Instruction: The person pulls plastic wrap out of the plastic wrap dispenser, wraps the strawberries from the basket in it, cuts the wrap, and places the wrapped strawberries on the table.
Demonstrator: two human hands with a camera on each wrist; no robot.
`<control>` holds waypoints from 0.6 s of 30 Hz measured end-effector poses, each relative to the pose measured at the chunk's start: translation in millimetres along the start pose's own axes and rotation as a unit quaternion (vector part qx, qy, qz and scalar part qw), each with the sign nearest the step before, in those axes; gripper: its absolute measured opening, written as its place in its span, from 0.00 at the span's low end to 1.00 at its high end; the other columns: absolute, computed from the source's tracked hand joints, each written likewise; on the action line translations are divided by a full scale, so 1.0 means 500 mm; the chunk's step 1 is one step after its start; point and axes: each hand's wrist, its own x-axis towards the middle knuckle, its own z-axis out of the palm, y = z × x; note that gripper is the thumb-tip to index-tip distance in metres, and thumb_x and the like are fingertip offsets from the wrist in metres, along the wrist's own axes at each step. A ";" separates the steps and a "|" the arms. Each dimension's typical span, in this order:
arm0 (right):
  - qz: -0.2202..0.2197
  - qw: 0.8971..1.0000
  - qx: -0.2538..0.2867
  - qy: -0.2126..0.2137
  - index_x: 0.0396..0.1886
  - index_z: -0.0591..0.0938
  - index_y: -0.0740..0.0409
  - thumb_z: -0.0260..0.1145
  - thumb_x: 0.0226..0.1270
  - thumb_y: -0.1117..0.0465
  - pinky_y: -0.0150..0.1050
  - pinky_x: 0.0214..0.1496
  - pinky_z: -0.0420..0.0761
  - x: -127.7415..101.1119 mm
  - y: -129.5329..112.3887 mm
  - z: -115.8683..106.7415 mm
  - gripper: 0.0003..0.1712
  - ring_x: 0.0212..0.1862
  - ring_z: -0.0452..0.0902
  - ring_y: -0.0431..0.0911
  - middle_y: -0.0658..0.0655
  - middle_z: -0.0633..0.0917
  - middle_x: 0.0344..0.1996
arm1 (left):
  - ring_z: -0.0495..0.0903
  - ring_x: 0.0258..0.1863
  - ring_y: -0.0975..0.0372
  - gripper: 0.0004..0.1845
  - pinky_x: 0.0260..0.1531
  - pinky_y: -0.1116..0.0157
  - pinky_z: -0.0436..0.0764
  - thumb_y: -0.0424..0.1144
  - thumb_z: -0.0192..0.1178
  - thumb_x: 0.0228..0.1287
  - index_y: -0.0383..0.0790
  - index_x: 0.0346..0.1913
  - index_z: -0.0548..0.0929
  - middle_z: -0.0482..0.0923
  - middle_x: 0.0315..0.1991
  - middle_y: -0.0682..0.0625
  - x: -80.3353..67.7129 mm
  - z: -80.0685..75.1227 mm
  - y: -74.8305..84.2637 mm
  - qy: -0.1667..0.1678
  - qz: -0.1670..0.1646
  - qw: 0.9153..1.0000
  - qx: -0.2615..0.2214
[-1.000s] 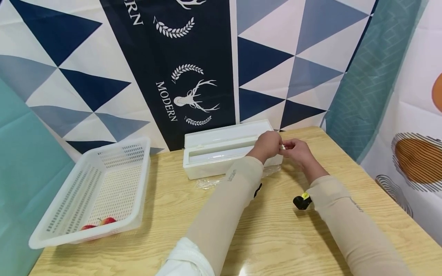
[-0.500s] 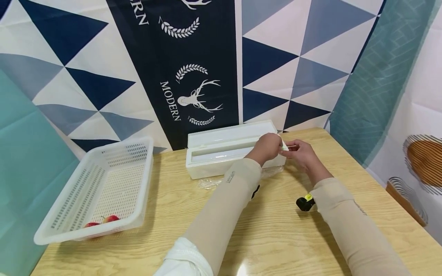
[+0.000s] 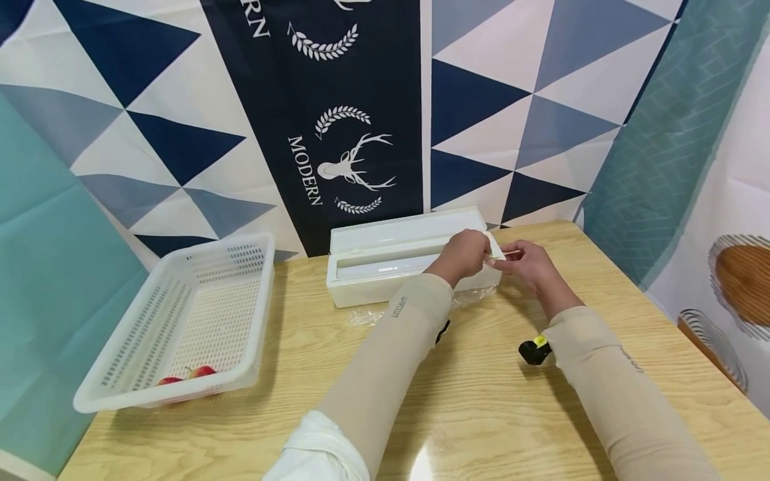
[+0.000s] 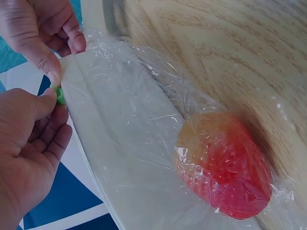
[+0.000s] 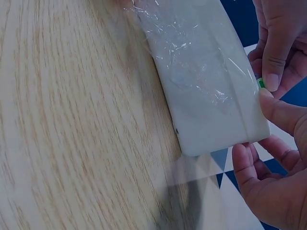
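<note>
A long white cling film dispenser box (image 3: 373, 292) stands at the back of the table with its lid raised. At its right end, my left hand (image 3: 468, 254) pinches a small green slider (image 4: 59, 95) on the box edge between thumb and finger. My right hand (image 3: 531, 264) grips the box's end corner, thumb on the edge close to the slider and fingers curled beneath, as the right wrist view shows. Clear cling film (image 4: 192, 93) hangs down the box's front. A red and yellow apple (image 4: 225, 165) lies under the film, against the front; the left arm hides it in the head view.
On the left of the wooden table (image 3: 337, 374) stands a white perforated plastic basket (image 3: 259, 321) with red apples (image 3: 201, 371) at its near end. Patterned cloth (image 3: 373, 80) hangs right behind the box. The table's right edge runs along another hanging cloth (image 3: 722, 200).
The head view has shifted, so the box and basket sit slightly further right in it. Both hands stay at the box's right end, and the right fingers have moved only slightly.
</note>
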 end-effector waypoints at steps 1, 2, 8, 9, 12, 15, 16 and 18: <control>-0.001 1.000 -0.019 -0.003 0.62 0.70 0.73 0.70 0.64 0.59 0.39 0.50 0.79 0.000 -0.003 -0.003 0.33 0.45 0.71 0.47 0.64 0.74 0.48 | 0.78 0.40 0.67 0.09 0.46 0.72 0.75 0.34 0.61 0.66 0.46 0.45 0.89 0.84 0.40 0.57 -0.001 -0.001 0.000 0.000 -0.002 1.000 -0.003; -0.005 0.999 -0.042 -0.008 0.62 0.70 0.73 0.70 0.64 0.58 0.41 0.51 0.78 0.001 -0.006 -0.007 0.33 0.47 0.71 0.50 0.66 0.74 0.49 | 0.78 0.40 0.67 0.09 0.46 0.72 0.75 0.34 0.61 0.67 0.46 0.45 0.89 0.85 0.40 0.57 -0.001 -0.001 0.000 0.001 0.000 1.000 -0.003; -0.112 0.975 -0.191 -0.033 0.65 0.71 0.71 0.70 0.64 0.56 0.58 0.56 0.74 0.010 -0.028 -0.038 0.35 0.59 0.69 0.67 0.73 0.72 0.61 | 0.75 0.35 0.66 0.08 0.42 0.72 0.74 0.32 0.61 0.67 0.46 0.37 0.89 0.81 0.32 0.57 -0.001 -0.007 -0.003 -0.001 0.003 1.000 -0.006; -0.132 0.969 -0.206 -0.035 0.64 0.72 0.71 0.70 0.63 0.56 0.59 0.56 0.74 0.012 -0.031 -0.043 0.34 0.59 0.70 0.67 0.73 0.72 0.61 | 0.73 0.33 0.66 0.09 0.40 0.72 0.73 0.31 0.60 0.66 0.45 0.34 0.89 0.79 0.30 0.56 -0.001 -0.008 -0.004 -0.002 0.006 1.000 -0.005; -0.169 0.954 -0.244 -0.049 0.57 0.78 0.71 0.72 0.61 0.57 0.59 0.55 0.75 0.019 -0.036 -0.048 0.29 0.56 0.73 0.66 0.72 0.77 0.57 | 0.68 0.30 0.64 0.11 0.35 0.71 0.70 0.27 0.58 0.64 0.44 0.27 0.84 0.72 0.25 0.54 0.002 -0.013 -0.006 -0.002 0.011 1.000 -0.004; -0.185 0.943 -0.269 -0.058 0.51 0.82 0.71 0.74 0.59 0.55 0.58 0.52 0.76 0.027 -0.033 -0.046 0.27 0.52 0.76 0.64 0.71 0.81 0.51 | 0.67 0.29 0.64 0.11 0.35 0.71 0.69 0.27 0.59 0.64 0.44 0.27 0.84 0.71 0.25 0.55 0.004 -0.014 -0.006 -0.004 0.013 1.000 -0.007; -0.187 0.942 -0.272 -0.058 0.50 0.82 0.71 0.74 0.59 0.55 0.58 0.51 0.77 0.029 -0.031 -0.044 0.27 0.51 0.76 0.63 0.70 0.82 0.49 | 0.67 0.29 0.64 0.10 0.35 0.71 0.70 0.28 0.60 0.64 0.44 0.28 0.85 0.73 0.25 0.55 0.005 -0.013 -0.006 -0.005 0.012 1.000 -0.008; -0.186 0.943 -0.270 -0.052 0.49 0.83 0.72 0.74 0.58 0.55 0.57 0.49 0.77 0.031 -0.028 -0.042 0.26 0.49 0.77 0.63 0.70 0.83 0.47 | 0.67 0.30 0.65 0.08 0.36 0.71 0.70 0.30 0.61 0.65 0.44 0.31 0.87 0.74 0.27 0.55 0.008 -0.009 -0.005 -0.010 0.011 1.000 -0.012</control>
